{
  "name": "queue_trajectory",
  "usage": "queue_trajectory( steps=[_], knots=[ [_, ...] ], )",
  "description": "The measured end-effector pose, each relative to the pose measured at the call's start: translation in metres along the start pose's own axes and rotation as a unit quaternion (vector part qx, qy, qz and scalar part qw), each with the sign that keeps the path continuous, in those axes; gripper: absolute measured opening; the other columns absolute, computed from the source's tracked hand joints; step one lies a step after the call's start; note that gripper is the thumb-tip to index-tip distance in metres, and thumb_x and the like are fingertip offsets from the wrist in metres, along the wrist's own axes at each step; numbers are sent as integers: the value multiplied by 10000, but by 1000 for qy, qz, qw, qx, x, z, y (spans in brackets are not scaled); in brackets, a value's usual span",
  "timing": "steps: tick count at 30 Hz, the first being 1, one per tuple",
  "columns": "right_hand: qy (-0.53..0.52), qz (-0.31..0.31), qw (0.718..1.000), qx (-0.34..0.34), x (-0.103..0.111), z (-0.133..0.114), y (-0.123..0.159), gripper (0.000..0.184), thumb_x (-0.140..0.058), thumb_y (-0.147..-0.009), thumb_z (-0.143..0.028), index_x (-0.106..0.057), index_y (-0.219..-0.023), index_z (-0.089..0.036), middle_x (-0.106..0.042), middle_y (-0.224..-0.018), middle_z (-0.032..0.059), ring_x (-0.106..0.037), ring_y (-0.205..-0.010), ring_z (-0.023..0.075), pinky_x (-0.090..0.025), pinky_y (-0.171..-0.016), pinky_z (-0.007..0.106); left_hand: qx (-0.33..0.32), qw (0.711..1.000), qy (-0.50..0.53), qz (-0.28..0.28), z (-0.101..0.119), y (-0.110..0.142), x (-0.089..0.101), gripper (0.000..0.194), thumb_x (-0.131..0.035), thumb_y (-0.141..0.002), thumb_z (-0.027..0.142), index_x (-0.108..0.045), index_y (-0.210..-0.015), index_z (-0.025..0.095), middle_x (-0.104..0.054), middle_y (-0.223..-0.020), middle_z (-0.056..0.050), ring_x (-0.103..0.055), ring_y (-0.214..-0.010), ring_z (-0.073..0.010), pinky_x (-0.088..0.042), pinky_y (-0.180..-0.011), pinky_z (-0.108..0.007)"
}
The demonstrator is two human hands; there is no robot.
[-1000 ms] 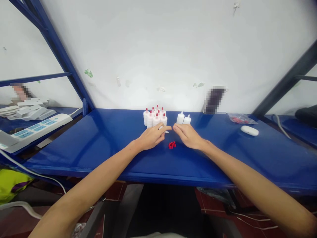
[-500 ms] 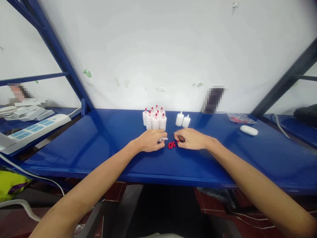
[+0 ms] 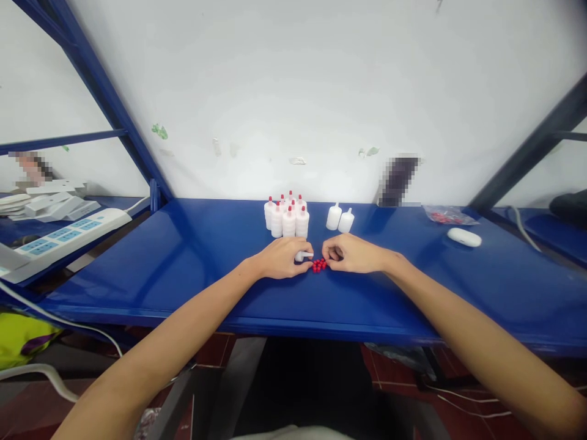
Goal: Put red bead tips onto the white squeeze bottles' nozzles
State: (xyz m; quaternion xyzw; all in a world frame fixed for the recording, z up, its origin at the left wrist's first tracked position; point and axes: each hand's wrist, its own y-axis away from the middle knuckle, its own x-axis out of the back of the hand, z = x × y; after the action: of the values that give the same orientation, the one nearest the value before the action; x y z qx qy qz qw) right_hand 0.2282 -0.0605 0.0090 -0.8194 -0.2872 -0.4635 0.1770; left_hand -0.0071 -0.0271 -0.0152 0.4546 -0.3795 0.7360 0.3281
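Here, at mid-frame, both bare hands low over a glossy blue metal tabletop (image 3: pixel 183 269). Left hand (image 3: pixel 284 258) just left of centre, fingers curled round a small white plastic bottle with a narrow tapered nozzle (image 3: pixel 304 255). Grip closed about it; most of the body hidden in the palm, nozzle tilted over and pointing right, bare of any cap. Left thumb tip beside the left edge of a little heap of small bright red plastic caps (image 3: pixel 320 265), which lies on the tabletop between the hands, slightly below frame centre.

Right hand (image 3: pixel 352 253) just right of centre, fingers bent, thumb and fingertips drawn close together at the right edge of the heap. Cannot tell whether a cap is pinched there; the tips hide it.

Above the left hand, a tight cluster of upright whitish plastic bottles with pointed red caps (image 3: pixel 288 222), placed close together. Above the right hand, two upright white plastic bottles with uncapped nozzles (image 3: pixel 334 217), side by side, well apart from the cluster.

Right part of frame: a clear plastic bag with red pieces inside (image 3: pixel 452 216) near the tabletop's far edge; just below it, a smooth white oval case (image 3: pixel 464 237). Left part of frame: a long white power strip with blue socket panels (image 3: pixel 80 235), below a pile of flat white boxes (image 3: pixel 59 205).
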Motion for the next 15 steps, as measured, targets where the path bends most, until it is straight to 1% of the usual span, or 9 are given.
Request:
queue_trajectory(
  steps=[5,8,11,15],
  knots=[
    [18,15,1000,4,-2,1,-1,20,-586,-763,-208,-603,-764,-198,-546,-645,-33,-473,-559,105,-325,-549,239,3,1000,-2,-1,-1,-1,-1,222,-543,-913,397,-618,-964,194,-649,-937,-42,-603,-845,-185,-440,-735,-284],
    [17,19,1000,9,-3,0,-2,56,-586,-778,-217,-626,-811,-196,-548,-635,-34,-476,-550,107,-320,-545,239,6,1000,-5,-2,-1,-1,-1,247,-526,-926,416,-622,-962,191,-648,-925,-45,-600,-833,-184,-432,-717,-278],
    [12,20,1000,16,-3,0,-2,83,-578,-792,-224,-641,-838,-196,-547,-618,-39,-466,-532,105,-313,-538,239,3,1000,-7,-1,-1,0,-1,217,-536,-915,389,-620,-959,193,-652,-931,-42,-600,-838,-183,-434,-723,-277],
    [3,22,1000,20,-5,-1,-3,79,-569,-796,-221,-643,-807,-194,-544,-601,-45,-454,-527,99,-315,-546,239,1,1000,-9,-2,-2,0,-1,158,-554,-882,320,-618,-960,198,-657,-943,-32,-604,-846,-180,-446,-750,-277]
  ],
)
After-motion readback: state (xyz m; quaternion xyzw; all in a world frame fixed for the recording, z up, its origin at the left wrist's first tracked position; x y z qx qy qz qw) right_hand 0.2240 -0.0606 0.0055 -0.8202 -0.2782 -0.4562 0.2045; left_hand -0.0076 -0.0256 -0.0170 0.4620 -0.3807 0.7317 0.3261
